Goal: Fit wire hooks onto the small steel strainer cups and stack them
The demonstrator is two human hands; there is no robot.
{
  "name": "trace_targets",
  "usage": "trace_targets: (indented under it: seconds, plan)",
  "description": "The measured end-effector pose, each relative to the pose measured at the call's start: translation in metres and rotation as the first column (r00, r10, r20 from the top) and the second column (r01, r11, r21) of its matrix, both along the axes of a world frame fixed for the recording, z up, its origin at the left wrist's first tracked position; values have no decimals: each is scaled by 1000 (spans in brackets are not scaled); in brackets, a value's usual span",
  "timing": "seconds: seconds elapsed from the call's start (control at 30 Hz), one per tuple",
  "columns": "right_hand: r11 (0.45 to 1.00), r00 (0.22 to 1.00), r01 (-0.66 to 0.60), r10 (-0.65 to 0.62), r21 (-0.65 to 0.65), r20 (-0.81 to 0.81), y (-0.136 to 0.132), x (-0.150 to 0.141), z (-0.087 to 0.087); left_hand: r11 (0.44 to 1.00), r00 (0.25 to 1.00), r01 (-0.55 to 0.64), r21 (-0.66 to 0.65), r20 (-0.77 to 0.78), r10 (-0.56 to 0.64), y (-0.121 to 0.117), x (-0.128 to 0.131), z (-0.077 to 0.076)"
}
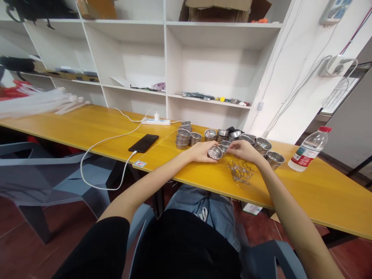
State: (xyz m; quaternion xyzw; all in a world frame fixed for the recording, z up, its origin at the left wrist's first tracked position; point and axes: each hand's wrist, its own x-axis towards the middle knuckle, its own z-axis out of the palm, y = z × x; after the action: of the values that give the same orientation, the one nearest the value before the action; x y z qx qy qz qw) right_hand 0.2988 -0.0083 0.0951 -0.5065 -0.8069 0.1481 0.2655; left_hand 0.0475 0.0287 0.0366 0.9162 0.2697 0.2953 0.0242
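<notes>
- The left hand (203, 152) is grasping a perforated metal cup (215, 152), tilted so its holes are showing.
- The right hand (241, 149) is pinching its fingers beside more cups; whether it is gripping one, I cannot tell.
- Thin bent wires (240, 173) are lying in a tangle just nearer the body than the right hand.
- Stacked cups (183, 140) are standing left of the left hand, a black phone (143, 143) lying farther left.
- A bottle (309, 150) is standing right of the right hand.

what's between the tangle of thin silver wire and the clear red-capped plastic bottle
The person's right forearm and a round, perforated silver metal cup, as the head view shows.
</notes>
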Motion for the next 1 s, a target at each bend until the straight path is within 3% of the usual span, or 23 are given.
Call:
trace_targets:
  seconds: [0.33, 1.0]
  plan:
    - [999, 1000, -3, 2, 34, 17, -1, -1, 0, 1000, 1000, -1, -7, 4, 1, -1, 2, 1]
    - [990, 996, -84, 84, -111, 1, -3, -3, -1, 1000, 1000, -18, -20, -22, 17, 1, 1, 0]
